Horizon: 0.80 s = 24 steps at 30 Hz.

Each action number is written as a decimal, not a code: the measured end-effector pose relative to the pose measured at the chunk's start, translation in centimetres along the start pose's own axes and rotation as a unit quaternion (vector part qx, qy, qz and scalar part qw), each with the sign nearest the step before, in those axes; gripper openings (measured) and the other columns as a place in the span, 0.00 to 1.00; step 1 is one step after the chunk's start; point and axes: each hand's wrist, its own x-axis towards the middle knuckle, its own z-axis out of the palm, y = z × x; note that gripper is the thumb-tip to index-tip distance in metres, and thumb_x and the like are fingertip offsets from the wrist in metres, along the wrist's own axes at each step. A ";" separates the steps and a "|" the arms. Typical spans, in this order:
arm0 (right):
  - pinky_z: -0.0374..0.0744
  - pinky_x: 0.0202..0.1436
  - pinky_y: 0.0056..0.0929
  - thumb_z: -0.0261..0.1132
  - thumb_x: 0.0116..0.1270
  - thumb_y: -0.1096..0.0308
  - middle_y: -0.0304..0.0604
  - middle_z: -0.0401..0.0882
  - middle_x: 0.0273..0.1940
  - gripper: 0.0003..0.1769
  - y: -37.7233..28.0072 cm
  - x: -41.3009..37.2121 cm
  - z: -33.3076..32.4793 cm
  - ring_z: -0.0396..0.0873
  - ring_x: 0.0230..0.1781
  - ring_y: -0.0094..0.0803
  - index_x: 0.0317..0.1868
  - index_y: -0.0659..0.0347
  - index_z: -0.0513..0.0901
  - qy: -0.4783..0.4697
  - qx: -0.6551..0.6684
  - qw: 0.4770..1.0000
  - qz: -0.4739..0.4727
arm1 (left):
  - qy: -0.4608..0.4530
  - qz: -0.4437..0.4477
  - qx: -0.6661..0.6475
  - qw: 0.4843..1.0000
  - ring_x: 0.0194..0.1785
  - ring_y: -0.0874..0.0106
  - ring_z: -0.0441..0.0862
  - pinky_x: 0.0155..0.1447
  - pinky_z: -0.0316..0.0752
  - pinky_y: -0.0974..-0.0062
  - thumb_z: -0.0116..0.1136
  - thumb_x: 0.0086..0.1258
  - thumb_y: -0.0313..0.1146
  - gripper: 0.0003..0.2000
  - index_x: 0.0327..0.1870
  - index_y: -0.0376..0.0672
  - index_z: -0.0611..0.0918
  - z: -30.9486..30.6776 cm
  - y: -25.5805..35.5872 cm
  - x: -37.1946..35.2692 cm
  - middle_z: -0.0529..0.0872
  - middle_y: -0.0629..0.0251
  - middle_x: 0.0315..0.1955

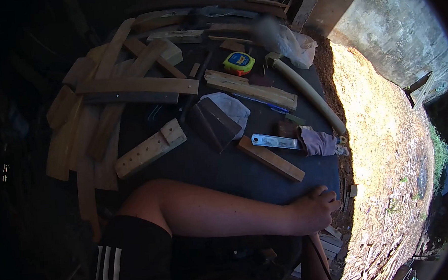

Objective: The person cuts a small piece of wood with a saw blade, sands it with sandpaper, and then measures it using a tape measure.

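Observation:
My left hand (314,212) is at the table's near right edge, its fingers curled. Whatever it may hold is too small or hidden to make out. My right forearm (314,262) rises from below toward it, and the right hand itself is hidden behind the left. Nearest to them lies a brown wooden block (270,159). Beyond that block is a metal ruler (276,141), its right end under a mauve cloth (317,141). A dark folded sheet (214,124) rests against a pale crumpled piece (235,109). Left of it is a pale block with holes (151,150).
Curved wooden strips (135,86) pile up on the left. Farther back are a yellow tape measure (238,62), wood pieces (252,89), a blue pen (278,108), a long curved rod (310,96) and a clear plastic bag (299,49). Sunlit ground (382,157) lies right.

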 end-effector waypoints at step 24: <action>0.86 0.47 0.30 0.62 0.82 0.68 0.44 0.85 0.44 0.11 2.3 0.0 4.2 0.86 0.44 0.29 0.57 0.64 0.81 -0.012 -0.004 1.000 0.011 | 0.048 -0.038 0.041 0.997 0.62 0.61 0.74 0.71 0.65 0.54 0.66 0.51 0.41 0.08 0.21 0.50 0.91 2.0 0.5 0.4 0.83 0.67 0.49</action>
